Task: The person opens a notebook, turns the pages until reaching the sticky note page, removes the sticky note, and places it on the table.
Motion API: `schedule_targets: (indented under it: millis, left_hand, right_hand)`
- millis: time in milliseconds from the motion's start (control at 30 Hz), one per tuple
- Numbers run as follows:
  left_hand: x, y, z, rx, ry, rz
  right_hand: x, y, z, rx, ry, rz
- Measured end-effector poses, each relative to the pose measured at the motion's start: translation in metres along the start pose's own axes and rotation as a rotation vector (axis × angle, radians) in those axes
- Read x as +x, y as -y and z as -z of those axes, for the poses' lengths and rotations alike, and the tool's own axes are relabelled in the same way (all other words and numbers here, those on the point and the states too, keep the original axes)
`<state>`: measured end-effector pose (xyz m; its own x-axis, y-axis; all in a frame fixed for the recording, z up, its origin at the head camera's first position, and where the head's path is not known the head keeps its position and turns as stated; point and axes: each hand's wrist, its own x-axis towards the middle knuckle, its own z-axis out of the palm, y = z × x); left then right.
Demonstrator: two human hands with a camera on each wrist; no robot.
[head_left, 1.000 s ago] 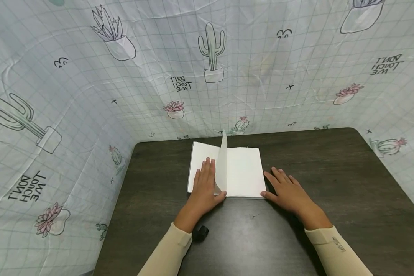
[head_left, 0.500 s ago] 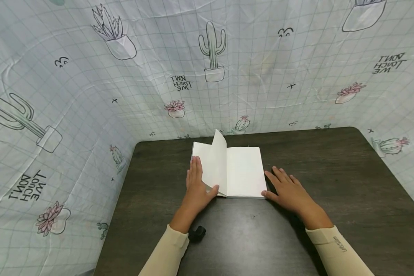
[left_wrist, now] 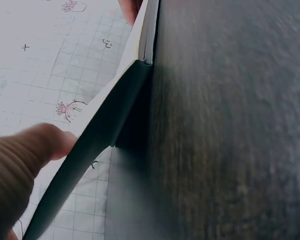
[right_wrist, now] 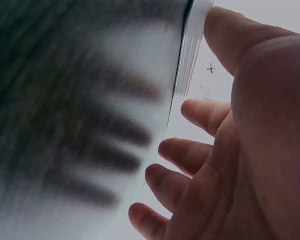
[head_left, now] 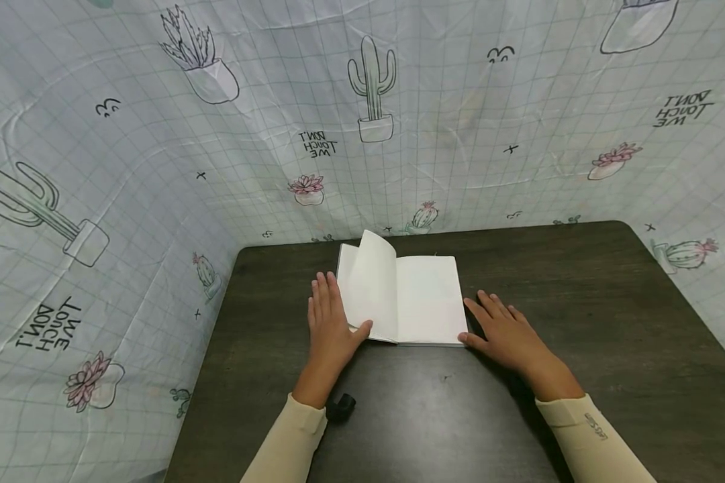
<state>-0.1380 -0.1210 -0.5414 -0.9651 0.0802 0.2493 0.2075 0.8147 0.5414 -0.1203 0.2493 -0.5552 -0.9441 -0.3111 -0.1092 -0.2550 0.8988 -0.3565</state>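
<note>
An open notebook [head_left: 427,302] with blank white pages lies near the middle of the dark table. One curved page [head_left: 374,282] stands partly raised over its left side. My left hand [head_left: 329,335] is at the left edge, fingers straight, thumb resting over the lower left corner. In the left wrist view the dark cover [left_wrist: 105,115] slopes up off the table beside my thumb [left_wrist: 40,142]. My right hand [head_left: 510,342] stays at the right edge, fingers spread, its thumb [right_wrist: 222,37] touching the page edges near the lower corner.
The dark wooden table [head_left: 580,288] reaches back to a hanging cloth [head_left: 447,134] printed with cacti and a grid. This cloth also rises along the left and right sides. A small black object [head_left: 341,408] sits by my left wrist.
My left hand has moved left, off the left page to the notebook's edge. The upright page has swung over leftward and now leans over the left side. My right hand has stayed put.
</note>
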Motion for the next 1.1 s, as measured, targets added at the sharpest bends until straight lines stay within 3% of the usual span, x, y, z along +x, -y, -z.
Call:
schedule_targets:
  millis: [267,667,1000,1100]
  left_hand:
    - [0.000,0.002,-0.005,0.172,0.034,0.010]
    - [0.008,-0.026,-0.014,0.432,0.137,-0.143]
    - [0.016,-0.047,-0.029,0.504,0.127,-0.268]
    - [0.018,-0.051,-0.032,0.511,0.161,-0.291]
  right_hand:
    - [0.000,0.000,0.000,-0.003,0.009,-0.004]
    - [-0.002,0.004,0.004,-0.006,0.002,0.002]
    - [-0.003,0.005,0.004,-0.007,0.000,0.004]
    - [-0.003,0.006,0.005,-0.014,-0.011,0.014]
